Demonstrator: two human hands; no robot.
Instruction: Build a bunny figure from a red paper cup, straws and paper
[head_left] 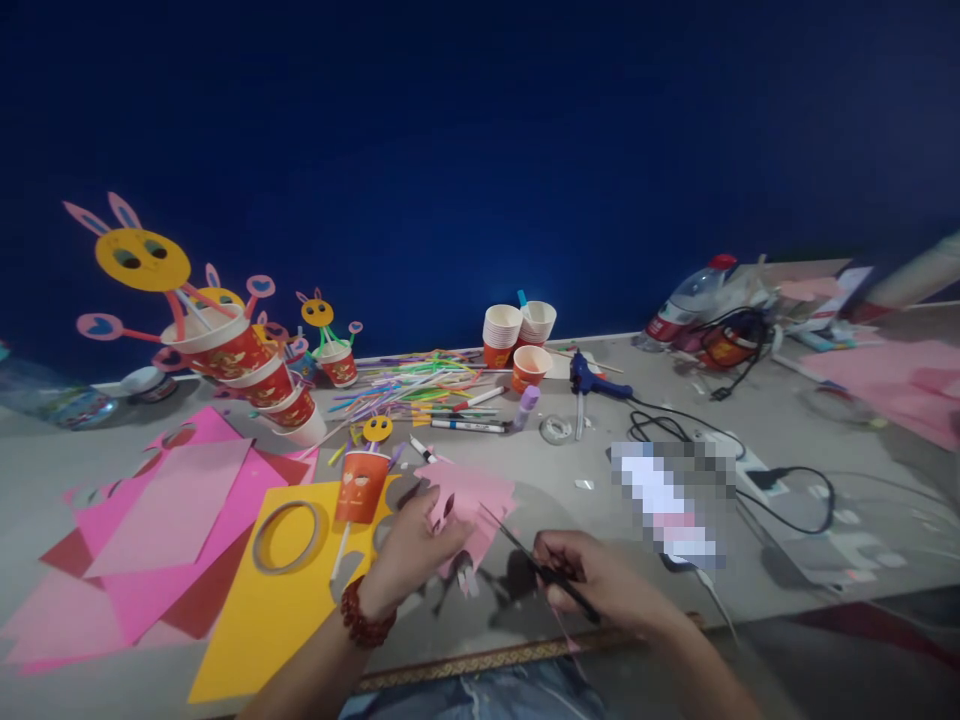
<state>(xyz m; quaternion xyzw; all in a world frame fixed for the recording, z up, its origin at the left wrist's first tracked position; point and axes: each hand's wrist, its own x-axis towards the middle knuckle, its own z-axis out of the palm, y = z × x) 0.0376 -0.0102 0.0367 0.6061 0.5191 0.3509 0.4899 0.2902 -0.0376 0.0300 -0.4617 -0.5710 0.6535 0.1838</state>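
Observation:
My left hand, with a beaded bracelet at the wrist, grips a piece of pink paper that has cut-outs and ragged edges. In my right hand is a pair of dark-handled scissors, the blades pointing up and left to the paper's right edge. A thin pink strip hangs below the right hand. Just left of the paper, an orange paper cup with a small yellow smiley face lies on yellow card. A roll of tape rests on that card too.
Decorated rabbit-faced cups stand at the left behind pink sheets. Straws, stacked paper cups and a blue glue gun line the back. A phone, cables and a bottle are rightward.

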